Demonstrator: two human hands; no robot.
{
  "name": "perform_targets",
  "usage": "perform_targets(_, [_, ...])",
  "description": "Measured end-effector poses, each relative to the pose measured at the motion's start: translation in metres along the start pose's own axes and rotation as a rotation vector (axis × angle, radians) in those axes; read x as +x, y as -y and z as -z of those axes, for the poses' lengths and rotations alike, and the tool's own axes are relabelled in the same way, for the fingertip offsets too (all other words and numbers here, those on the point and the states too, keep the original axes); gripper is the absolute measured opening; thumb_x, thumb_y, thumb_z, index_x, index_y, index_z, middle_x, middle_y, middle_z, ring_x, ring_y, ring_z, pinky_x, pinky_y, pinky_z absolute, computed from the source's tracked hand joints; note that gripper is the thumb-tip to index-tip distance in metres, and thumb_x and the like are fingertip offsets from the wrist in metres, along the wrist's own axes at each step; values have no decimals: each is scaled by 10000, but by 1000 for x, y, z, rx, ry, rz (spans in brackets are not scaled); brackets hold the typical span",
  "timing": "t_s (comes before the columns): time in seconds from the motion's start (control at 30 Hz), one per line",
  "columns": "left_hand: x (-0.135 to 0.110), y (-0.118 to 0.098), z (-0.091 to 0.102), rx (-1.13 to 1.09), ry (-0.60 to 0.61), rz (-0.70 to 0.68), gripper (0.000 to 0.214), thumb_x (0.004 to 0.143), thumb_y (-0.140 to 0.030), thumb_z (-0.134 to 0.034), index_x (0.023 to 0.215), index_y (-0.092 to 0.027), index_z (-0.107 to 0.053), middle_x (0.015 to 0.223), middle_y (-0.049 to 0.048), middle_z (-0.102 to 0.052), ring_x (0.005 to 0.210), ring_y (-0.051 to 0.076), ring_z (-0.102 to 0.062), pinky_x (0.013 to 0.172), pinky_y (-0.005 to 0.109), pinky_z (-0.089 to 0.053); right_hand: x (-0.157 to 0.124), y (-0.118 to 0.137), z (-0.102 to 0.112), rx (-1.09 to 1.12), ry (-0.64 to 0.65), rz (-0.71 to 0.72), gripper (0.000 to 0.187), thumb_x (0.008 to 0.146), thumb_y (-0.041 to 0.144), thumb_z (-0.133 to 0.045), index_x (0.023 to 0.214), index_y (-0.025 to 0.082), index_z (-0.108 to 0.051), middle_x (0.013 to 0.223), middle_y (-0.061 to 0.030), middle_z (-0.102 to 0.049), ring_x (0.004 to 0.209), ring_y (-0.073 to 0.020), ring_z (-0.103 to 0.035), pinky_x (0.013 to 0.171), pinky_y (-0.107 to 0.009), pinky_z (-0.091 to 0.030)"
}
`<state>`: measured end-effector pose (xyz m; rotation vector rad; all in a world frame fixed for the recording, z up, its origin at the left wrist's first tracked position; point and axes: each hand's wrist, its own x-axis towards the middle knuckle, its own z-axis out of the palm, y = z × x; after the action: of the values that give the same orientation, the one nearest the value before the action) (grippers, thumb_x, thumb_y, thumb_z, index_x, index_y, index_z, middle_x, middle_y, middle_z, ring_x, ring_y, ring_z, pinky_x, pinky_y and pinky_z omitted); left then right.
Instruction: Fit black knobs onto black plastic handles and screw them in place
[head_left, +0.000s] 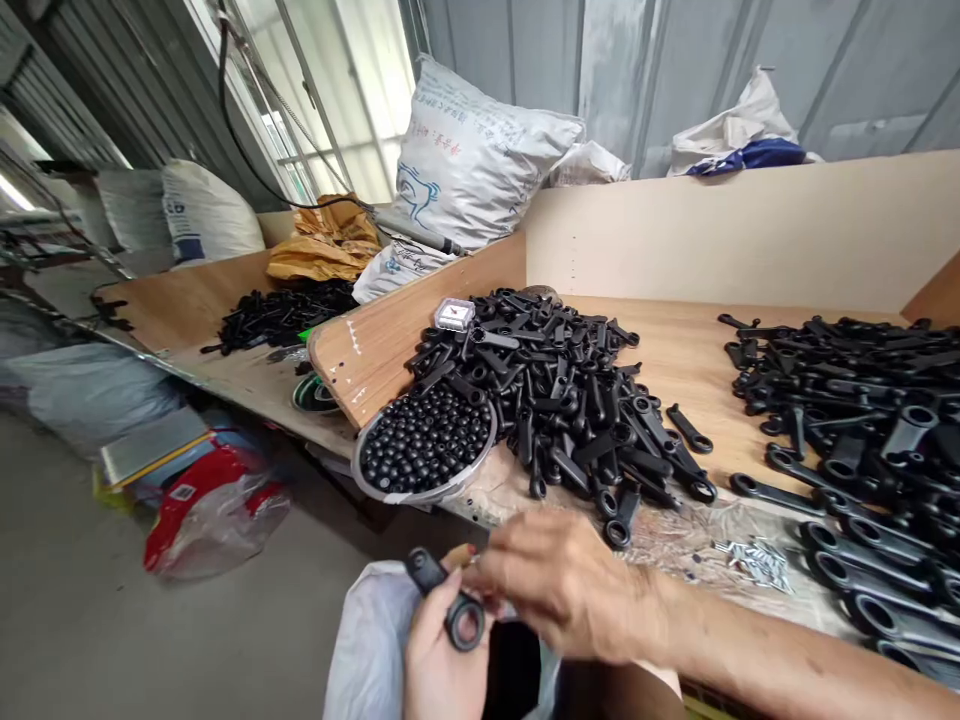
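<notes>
Table point(667, 355) of light brown wood carries a heap of black plastic ring-ended levers point(555, 395) and, at its front edge, a round whitish bowl point(427, 495). The blurred right hand point(562, 580) bunches its fingers by the left hand's point(446, 665) fingertips; whether it grips anything, I cannot tell. Near that edge, the left hand's thumb and fingers pinch a single black plastic lever point(427, 572). Small black balls point(424, 440) fill the bowl.

Right of centre, a hand could pass over the wooden benchtop point(670, 350) between the middle heap of black ring-ended levers point(574, 400) and the right-hand heap point(862, 420); left of centre, a wooden divider point(375, 365) and ball-filled bowl point(411, 497) obstruct.
</notes>
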<state>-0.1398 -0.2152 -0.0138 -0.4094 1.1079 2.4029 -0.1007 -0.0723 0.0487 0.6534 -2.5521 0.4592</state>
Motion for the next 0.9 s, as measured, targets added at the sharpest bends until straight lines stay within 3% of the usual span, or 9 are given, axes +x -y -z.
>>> perform_targets(0.07, [3,-16,11,13,-21,-89,196,545,-245,-707,721,-176,-652,529,-28,-543,497,108,-508,439,191,-424,31,-16,-8,-42,33,-54,180,807,157,-471,921,153,-610,753,-35,-622,677,-161,-539,653,-270,-438])
perform_targets(0.13, [7,-26,23,56,-44,-149,230,532,-265,-724,726,-168,-650,511,-32,-523,470,108,-483,405,195,-401,63,-33,-21,-97,86,-156,211,835,205,-487,1016,160,-586,864,-52,-622,783,-180,-537,723,-295,-429])
perform_targets(0.23, [17,-31,41,214,-171,-288,169,581,-292,-685,689,-170,-641,608,5,-601,563,156,-573,496,249,-472,104,-54,-48,-166,193,-274,419,824,390,-537,1208,228,-489,1056,-67,-583,945,-239,-499,791,-373,-419])
perform_targets(0.33, [32,-35,47,427,-273,-487,114,656,-287,-638,662,-173,-641,842,48,-660,735,207,-627,675,316,-504,129,-64,-71,-200,238,-337,517,785,486,-548,1243,260,-467,1103,-89,-557,983,-293,-475,772,-445,-423])
perform_targets(0.47, [65,-45,31,668,-388,-871,237,741,-357,-605,896,-187,-665,1101,50,-611,1009,257,-560,915,368,-399,141,-66,-85,-233,234,-363,357,808,407,-512,1122,242,-556,1051,-82,-568,972,-299,-474,762,-477,-426])
perform_targets(0.57, [95,-50,17,795,-419,-1170,329,760,-407,-595,969,-158,-648,1134,81,-597,1071,285,-523,959,408,-355,146,-70,-88,-263,225,-365,247,832,312,-470,1010,196,-597,1017,-83,-576,959,-283,-478,737,-451,-448])
perform_targets(0.7, [119,-51,15,812,-394,-1288,310,773,-378,-588,946,-127,-648,1137,112,-579,1117,295,-485,985,411,-335,152,-79,-92,-267,220,-334,212,837,257,-442,938,170,-607,986,-90,-585,937,-254,-496,670,-358,-472])
perform_targets(0.9, [122,-51,22,933,-331,-1379,272,814,-337,-547,963,-134,-650,1138,117,-581,1147,271,-457,1005,404,-319,158,-92,-96,-188,211,-328,197,815,227,-449,907,162,-611,953,-87,-615,872,-229,-555,639,-296,-448])
